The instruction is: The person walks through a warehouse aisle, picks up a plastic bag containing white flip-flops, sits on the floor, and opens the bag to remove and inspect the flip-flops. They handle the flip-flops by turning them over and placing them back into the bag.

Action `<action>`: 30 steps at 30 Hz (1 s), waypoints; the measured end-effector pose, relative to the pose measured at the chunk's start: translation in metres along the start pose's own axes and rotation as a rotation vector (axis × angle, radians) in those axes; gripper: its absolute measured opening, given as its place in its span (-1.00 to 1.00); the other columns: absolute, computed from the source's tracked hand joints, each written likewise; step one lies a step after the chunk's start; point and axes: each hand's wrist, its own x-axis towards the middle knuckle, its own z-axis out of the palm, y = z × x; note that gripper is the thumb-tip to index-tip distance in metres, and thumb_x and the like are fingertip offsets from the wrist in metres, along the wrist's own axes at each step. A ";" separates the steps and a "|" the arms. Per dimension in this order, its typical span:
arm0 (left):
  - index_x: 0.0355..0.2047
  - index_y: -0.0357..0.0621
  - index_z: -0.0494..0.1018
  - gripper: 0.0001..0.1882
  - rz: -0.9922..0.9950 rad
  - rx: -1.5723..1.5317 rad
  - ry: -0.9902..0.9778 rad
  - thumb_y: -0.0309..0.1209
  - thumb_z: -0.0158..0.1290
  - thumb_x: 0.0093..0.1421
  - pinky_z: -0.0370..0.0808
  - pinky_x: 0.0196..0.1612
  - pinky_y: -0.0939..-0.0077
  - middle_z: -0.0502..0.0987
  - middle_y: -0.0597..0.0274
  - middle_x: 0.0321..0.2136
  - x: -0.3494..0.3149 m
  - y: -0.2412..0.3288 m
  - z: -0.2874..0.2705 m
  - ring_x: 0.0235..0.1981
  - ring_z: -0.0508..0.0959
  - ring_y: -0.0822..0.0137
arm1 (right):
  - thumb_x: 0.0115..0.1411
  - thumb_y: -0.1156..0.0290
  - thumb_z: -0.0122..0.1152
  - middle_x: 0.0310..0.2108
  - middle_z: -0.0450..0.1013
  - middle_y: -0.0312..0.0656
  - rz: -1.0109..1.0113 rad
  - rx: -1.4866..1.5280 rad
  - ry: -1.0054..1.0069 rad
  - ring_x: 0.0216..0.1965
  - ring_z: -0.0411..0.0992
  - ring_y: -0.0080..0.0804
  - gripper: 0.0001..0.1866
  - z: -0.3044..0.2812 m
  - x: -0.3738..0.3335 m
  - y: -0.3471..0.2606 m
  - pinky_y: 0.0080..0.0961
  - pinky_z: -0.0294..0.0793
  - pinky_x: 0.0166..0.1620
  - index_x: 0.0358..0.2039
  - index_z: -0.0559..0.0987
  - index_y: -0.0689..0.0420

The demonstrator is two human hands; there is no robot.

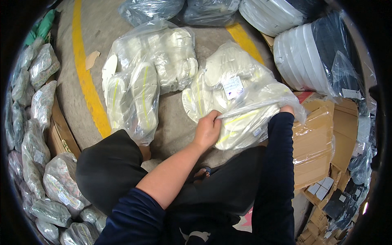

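Observation:
A clear plastic bag [281, 87] full of off-white shoe soles [241, 118] with yellow-green stripes lies on the floor in front of me. My left hand [207, 130] is closed on the gathered plastic at the bag's near left side. At the near right side my right hand [287, 109] holds the bag's edge, its fingers partly hidden by plastic. The plastic is drawn taut between both hands, over the soles. A white printed label [232, 87] shows on the bag. To the left, a second clear bag [136, 98] of similar soles rests untouched.
Yellow lines [83, 77] cross the concrete floor. Several filled plastic bags [34, 143] are piled along the left. At the upper right stand wrapped stacks of white and dark pieces [302, 57]. Cardboard boxes [312, 141] stand to my right. More wrapped bundles [153, 10] lie ahead.

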 end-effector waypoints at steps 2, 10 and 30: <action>-0.28 -0.24 0.47 -0.83 -0.057 -0.030 -0.154 -0.41 0.10 0.17 0.45 -0.38 0.34 0.55 -0.02 -0.53 -0.020 0.017 0.001 -0.52 0.56 0.11 | 0.21 0.40 0.08 0.19 0.22 0.15 -0.001 -0.006 -0.013 0.23 0.22 -0.01 -0.52 0.002 0.005 -0.003 -0.20 0.21 0.23 0.14 0.38 0.27; -0.33 -0.26 0.39 -0.80 0.105 0.105 -0.195 -0.54 0.18 0.05 0.45 -0.37 0.24 0.53 -0.13 -0.48 -0.056 0.043 0.013 -0.47 0.55 -0.04 | 0.22 0.38 0.08 0.24 0.14 0.17 0.009 0.042 -0.020 0.26 0.17 0.02 -0.48 0.005 0.012 -0.019 -0.16 0.17 0.25 0.18 0.35 0.28; -0.60 -0.14 0.60 -0.85 0.657 0.719 -0.920 -0.40 0.05 -0.03 0.54 -0.35 0.17 0.61 0.05 -0.52 -0.046 0.094 0.011 -0.42 0.63 0.04 | 0.10 0.20 0.25 0.31 0.12 0.13 -0.545 -0.218 -0.006 0.26 0.19 0.02 -0.32 0.023 -0.117 -0.021 -0.08 0.12 0.27 0.22 0.36 0.18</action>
